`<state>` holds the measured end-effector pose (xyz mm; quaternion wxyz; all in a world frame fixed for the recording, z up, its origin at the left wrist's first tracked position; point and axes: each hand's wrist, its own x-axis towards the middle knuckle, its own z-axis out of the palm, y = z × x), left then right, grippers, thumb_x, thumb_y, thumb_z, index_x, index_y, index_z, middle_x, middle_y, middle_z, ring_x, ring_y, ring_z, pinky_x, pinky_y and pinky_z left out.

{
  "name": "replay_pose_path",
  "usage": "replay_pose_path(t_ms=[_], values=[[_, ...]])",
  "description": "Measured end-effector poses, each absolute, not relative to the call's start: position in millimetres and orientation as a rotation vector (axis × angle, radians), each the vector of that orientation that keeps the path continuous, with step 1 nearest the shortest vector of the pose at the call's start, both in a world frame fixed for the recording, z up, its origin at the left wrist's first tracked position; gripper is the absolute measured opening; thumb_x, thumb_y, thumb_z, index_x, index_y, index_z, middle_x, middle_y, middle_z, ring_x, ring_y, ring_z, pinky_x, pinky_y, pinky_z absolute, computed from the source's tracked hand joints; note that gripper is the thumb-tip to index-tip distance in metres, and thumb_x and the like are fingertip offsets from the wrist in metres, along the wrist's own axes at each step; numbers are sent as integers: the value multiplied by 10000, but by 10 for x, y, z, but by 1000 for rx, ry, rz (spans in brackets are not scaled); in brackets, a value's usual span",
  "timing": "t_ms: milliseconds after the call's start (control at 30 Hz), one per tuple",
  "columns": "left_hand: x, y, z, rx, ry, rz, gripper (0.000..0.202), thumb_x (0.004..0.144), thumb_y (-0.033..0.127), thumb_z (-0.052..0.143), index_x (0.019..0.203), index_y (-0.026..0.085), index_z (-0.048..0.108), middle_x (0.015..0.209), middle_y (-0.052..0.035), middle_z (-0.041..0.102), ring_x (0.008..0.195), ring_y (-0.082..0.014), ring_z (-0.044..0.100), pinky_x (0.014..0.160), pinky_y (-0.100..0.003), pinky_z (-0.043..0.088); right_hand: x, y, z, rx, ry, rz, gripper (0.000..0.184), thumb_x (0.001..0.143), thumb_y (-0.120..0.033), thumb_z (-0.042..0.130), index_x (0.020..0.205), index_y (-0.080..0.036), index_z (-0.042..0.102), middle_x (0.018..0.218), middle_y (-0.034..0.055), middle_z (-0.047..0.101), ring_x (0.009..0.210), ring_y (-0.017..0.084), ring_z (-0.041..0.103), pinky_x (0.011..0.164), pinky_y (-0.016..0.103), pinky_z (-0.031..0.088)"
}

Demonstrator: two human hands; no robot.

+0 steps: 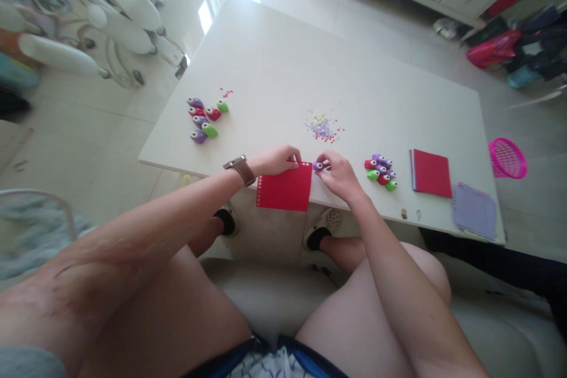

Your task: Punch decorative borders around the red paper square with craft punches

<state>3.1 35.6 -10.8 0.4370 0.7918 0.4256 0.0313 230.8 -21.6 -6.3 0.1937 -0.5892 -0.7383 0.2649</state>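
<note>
A red sheet of paper (284, 190) hangs partly over the table's near edge, with small punched shapes along its left side and top edge. My left hand (282, 160) pinches its top edge. At the sheet's upper right corner, a purple craft punch (318, 166) is held in the fingers of my right hand (337, 172). Just beyond the hands lies a heap of tiny punched-out paper bits (322, 127) in purple, pale yellow and red.
Colourful craft punches (381, 171) cluster to the right, and more punches (204, 120) stand at the left near a few red bits (226, 93). A red-topped paper stack (431, 173) and purple punched sheets (474, 211) lie at the right end of the table (274, 59). A pink basket (508, 157) stands beyond.
</note>
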Motion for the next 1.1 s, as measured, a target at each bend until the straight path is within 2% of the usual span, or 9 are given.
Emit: replay_pose_path(t_ms=[167,700,900,1100], values=[[27,359,-96,1965,1054,78,290,922,246,562,1122,158,753,970,-57,789,798,-154,693,660,-215,474,2308,-215,-70,-1686,-2061,743,160,800,-131,678,898,-241,613,998,42,696,875,219,664,805,354,543],[31,366,-115,1975,1064,76,294,931,239,566,1145,163,753,983,-55,788,798,-147,695,648,-206,463,2296,-216,-75,-1703,-2050,733,165,796,-141,710,874,-234,598,970,35,705,840,206,667,783,332,522],[32,362,-130,1974,1062,74,318,919,247,566,1165,171,753,959,-47,791,784,-155,691,669,-222,482,2282,-232,-90,-1680,-2081,756,145,816,-140,694,896,-236,620,981,32,722,860,209,680,778,324,514],[60,324,-144,2037,1056,74,271,916,236,576,1111,175,754,950,-45,783,776,-147,675,667,-224,461,2247,-247,-132,-1628,-2178,741,160,827,-99,641,915,-232,658,967,42,726,918,229,676,811,342,498]])
